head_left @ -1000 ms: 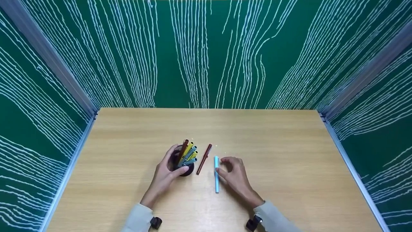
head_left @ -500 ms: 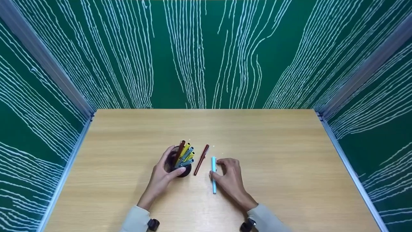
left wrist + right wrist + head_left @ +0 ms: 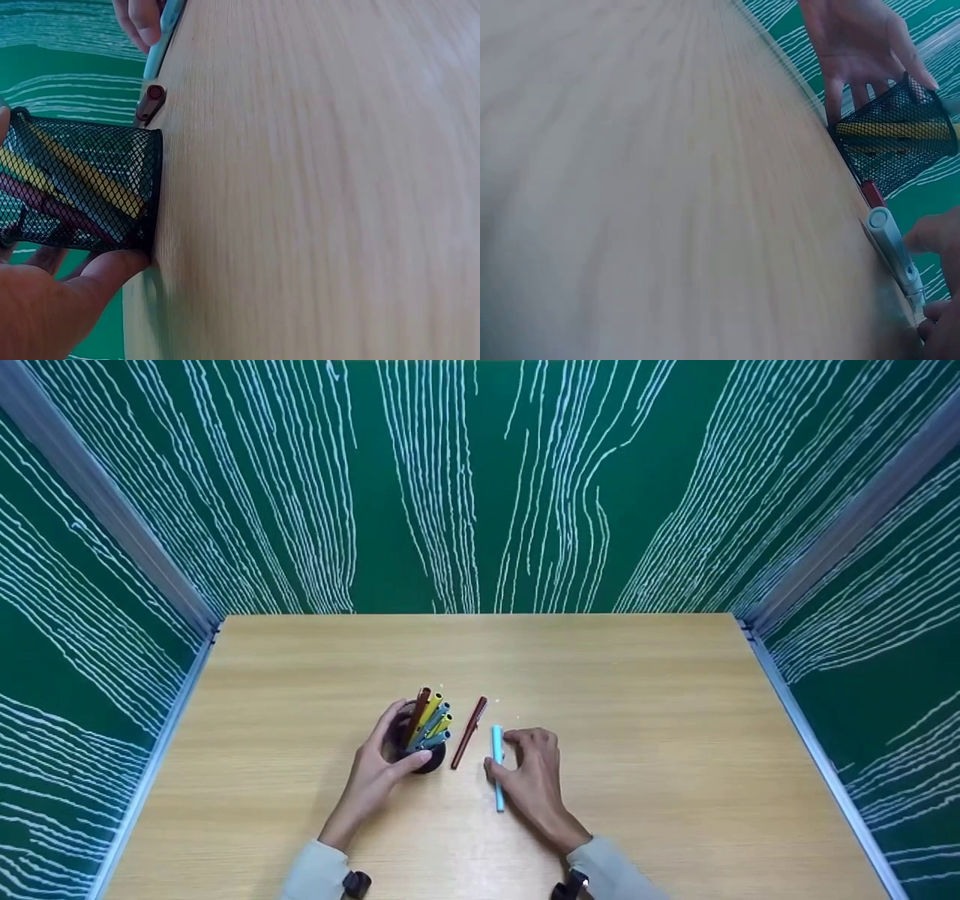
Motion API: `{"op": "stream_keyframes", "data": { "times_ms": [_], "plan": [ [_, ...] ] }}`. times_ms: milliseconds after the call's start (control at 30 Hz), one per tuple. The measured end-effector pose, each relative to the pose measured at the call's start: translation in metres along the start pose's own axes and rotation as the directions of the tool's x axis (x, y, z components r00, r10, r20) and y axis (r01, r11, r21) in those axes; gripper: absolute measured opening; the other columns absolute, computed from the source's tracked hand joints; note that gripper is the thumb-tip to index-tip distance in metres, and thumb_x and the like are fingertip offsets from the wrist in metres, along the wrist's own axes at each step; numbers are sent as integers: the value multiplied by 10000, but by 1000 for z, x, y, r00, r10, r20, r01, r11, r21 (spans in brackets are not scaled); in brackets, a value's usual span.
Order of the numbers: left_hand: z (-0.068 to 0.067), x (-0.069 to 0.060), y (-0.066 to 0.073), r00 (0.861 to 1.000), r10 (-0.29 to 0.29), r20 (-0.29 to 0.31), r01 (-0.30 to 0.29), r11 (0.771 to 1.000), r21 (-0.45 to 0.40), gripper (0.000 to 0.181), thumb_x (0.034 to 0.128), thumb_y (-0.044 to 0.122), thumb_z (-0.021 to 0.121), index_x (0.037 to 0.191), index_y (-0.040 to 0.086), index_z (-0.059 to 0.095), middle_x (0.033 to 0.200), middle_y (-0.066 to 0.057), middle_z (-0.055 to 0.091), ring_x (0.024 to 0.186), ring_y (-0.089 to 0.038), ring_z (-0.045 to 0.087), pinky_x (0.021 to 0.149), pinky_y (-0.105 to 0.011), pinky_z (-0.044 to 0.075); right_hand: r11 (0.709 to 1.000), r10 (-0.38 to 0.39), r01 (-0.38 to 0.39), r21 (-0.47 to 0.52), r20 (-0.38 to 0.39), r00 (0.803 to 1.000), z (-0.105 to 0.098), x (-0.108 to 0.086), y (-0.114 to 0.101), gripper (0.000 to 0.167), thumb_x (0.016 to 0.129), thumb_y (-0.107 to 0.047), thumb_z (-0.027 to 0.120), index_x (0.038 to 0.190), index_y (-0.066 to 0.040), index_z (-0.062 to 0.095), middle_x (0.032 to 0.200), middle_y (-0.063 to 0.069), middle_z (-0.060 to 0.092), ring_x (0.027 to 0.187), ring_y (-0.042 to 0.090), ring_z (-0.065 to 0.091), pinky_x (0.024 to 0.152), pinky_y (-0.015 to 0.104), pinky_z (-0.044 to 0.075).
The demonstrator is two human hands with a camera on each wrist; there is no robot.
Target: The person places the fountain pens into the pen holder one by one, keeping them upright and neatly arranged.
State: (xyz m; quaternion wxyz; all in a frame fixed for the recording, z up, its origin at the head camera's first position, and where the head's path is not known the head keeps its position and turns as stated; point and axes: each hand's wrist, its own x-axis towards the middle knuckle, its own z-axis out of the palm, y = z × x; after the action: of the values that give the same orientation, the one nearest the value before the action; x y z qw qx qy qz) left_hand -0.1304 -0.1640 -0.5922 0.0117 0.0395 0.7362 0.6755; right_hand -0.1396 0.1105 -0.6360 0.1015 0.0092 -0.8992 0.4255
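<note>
Partway stage, as judged from where the pens lie. Five pens (image 3: 431, 709) (one red, two yellow, two blue-green) are contained in the mesh cup (image 3: 433, 760), their ends raised above its rim. Two are left outside, both laid flat on the table (image 3: 637, 682): the red pen (image 3: 469, 733), set between the cup and its neighbour and touched by neither hand, and the light blue pen (image 3: 496, 744), placed beneath the right hand.

Pose: the cup is held by the left hand (image 3: 377, 769), the thumb laid across the near side and the fingers curled round the far side. The light blue pen is straddled by the right hand (image 3: 531, 771), its bent thumb crossed over the barrel and its forefinger set beside the far end; the gap is narrow, but whether the pen is gripped cannot be told. Both forearms are angled inward.
</note>
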Motion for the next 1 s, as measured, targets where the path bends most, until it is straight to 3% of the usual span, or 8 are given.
{"op": "stream_keyframes", "data": {
  "times_ms": [267,733,1000],
  "plan": [
    [-1,0,1,1000,-6,-2,6,1000,0,985,878,171,949,1706,224,417,1633,-86,541,1526,-298,500,1299,-427,334,999,7,-9,-49,-36,999,6,2,-1,454,815,-252,933,1204,-65,794,1138,56,612,1192,304,482,999,469,406],
    [0,-1,3,1000,-13,-3,13,1000,15,963,892,199,943,1701,240,423,1644,-70,538,1537,-272,483,1300,-413,319,996,-86,85,-18,-67,994,0,5,5,187,861,-99,879,1033,-70,810,978,38,649,1133,338,529,968,496,418],
    [0,-1,3,1000,-15,1,15,1000,8,966,896,187,937,1707,224,412,1652,-87,527,1541,-298,478,1308,-452,311,987,-138,135,-89,-28,990,-9,9,5,156,862,-105,904,988,-66,820,909,28,696,1080,310,562,951,517,440]
  ]
}}
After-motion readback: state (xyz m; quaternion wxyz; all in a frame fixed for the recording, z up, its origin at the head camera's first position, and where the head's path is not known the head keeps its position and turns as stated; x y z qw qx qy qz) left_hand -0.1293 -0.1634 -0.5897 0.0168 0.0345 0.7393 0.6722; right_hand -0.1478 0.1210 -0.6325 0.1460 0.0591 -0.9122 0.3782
